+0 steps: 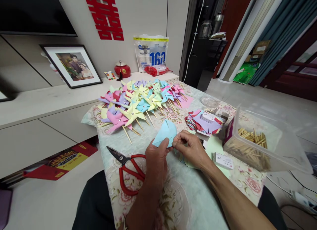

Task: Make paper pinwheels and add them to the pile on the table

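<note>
My left hand (158, 155) holds a light-blue paper pinwheel piece (164, 132), its thumb pressed on the front and some of the paper's corners folded inward. At the paper's lower right edge, the fingers of my right hand (192, 149) are pinched together on it; anything small between them is hidden. Red-handled scissors (123, 160) lie on the cloth left of my left hand. Beyond both hands is a heap of finished paper pinwheels (133, 114) on wooden sticks. Under and beside my right hand lie pale green paper sheets (215, 145), partly covered.
To the right stands a clear plastic bin (284, 154) with short wooden sticks (252, 137). Coloured cut paper (198, 121) and a small white box (223, 160) sit nearer. Behind the flowered tablecloth (250, 182) runs a white cabinet (54, 99) bearing a framed photo (74, 66).
</note>
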Available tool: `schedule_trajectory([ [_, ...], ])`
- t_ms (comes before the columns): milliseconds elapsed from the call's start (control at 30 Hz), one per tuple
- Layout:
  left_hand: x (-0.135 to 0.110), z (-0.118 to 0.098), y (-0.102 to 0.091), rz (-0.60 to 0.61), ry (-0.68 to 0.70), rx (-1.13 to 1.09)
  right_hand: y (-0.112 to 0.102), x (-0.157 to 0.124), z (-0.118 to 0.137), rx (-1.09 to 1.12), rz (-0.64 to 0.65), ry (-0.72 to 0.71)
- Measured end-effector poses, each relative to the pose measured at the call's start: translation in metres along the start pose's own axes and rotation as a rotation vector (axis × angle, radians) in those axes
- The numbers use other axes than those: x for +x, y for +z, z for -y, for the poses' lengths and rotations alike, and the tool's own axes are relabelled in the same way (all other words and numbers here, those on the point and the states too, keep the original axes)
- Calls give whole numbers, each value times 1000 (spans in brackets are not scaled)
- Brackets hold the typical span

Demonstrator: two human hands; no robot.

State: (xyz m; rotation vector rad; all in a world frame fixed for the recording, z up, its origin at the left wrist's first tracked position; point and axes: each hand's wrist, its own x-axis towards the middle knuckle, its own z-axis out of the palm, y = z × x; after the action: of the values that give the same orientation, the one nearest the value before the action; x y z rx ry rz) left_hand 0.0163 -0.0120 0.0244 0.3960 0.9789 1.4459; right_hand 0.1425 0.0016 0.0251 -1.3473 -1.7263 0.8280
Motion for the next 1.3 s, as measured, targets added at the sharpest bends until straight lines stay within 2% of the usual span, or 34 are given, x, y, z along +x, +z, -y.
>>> schedule_trajectory([
  [300,2,6,-3,-22,45,70,1,1,0,51,-7,93],
  [867,16,24,-16,-52,158,237,1,0,3,19,11,78],
  [967,16,18,-15,-70,124,215,-2,0,2,68,-9,39],
  [1100,13,0,-13,-51,29,196,-11,3,-2,235,-189,37],
  [1167,12,-8,-13,7,-43,215,-15,6,-5,310,-243,61],
  [1233,12,-13,-15,98,-112,235,-17,7,-6,422,-190,105],
  [1300,12,-15,-18,182,-151,262,-18,7,-5,566,-69,177],
])
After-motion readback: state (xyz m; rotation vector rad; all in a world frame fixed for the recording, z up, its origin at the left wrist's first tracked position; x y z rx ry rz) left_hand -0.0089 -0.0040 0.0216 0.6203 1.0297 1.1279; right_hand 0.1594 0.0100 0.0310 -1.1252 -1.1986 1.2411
